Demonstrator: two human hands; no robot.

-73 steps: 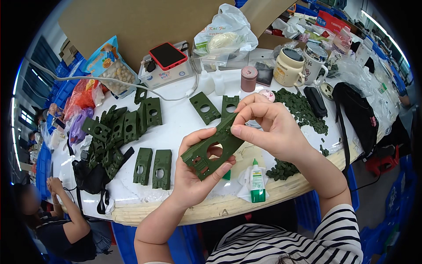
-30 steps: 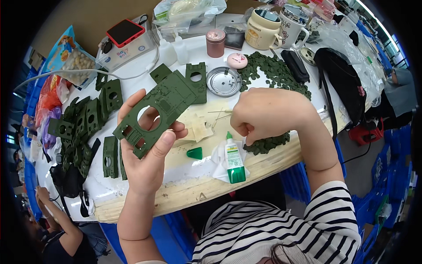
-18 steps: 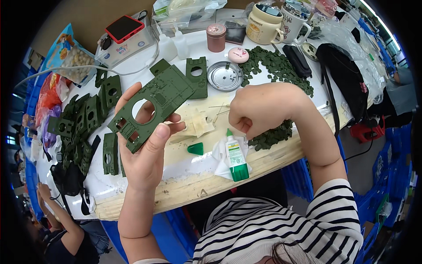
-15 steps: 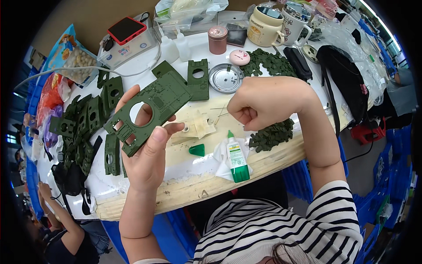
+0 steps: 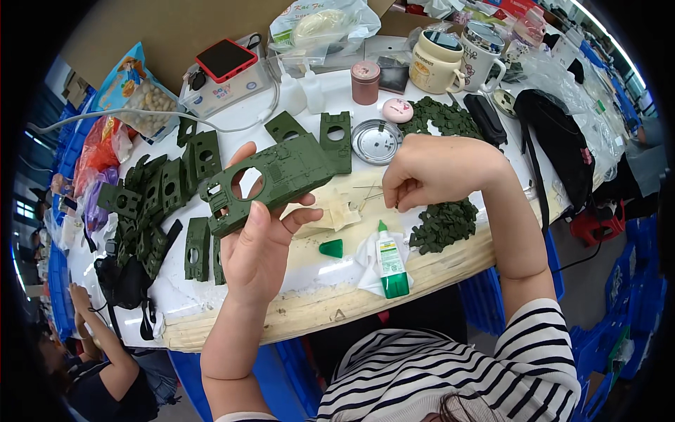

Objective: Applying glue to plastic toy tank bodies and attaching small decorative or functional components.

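Observation:
A dark green plastic model tank hull (image 5: pixel 299 169) with a large round hole is gripped in my left hand (image 5: pixel 256 264), its thumb against the near edge. It is tilted, and its near side wall shows. Over the right of the board, my right hand (image 5: pixel 443 169) is closed in a pinch; whatever its fingertips hold, if anything, is hidden. Just below it lies a pile of small dark green parts (image 5: pixel 446 226). A white and green glue bottle (image 5: pixel 389 259) rests nozzle up-table on a white tissue (image 5: pixel 368 264). Its green cap (image 5: pixel 331 248) lies to the left.
More green hulls (image 5: pixel 160 184) are heaped at left. A metal dish (image 5: pixel 377 144), a second pile of green parts (image 5: pixel 450 118), white squeeze bottles (image 5: pixel 311 90) and mugs (image 5: pixel 434 65) stand farther back. A black bag (image 5: pixel 555 144) lies at right. Another person's arm (image 5: pixel 116 359) shows at lower left.
The hull has been turned in my left hand, so it lies flatter and shows its near side. The view has shifted slightly. My right hand stays pinched above the board.

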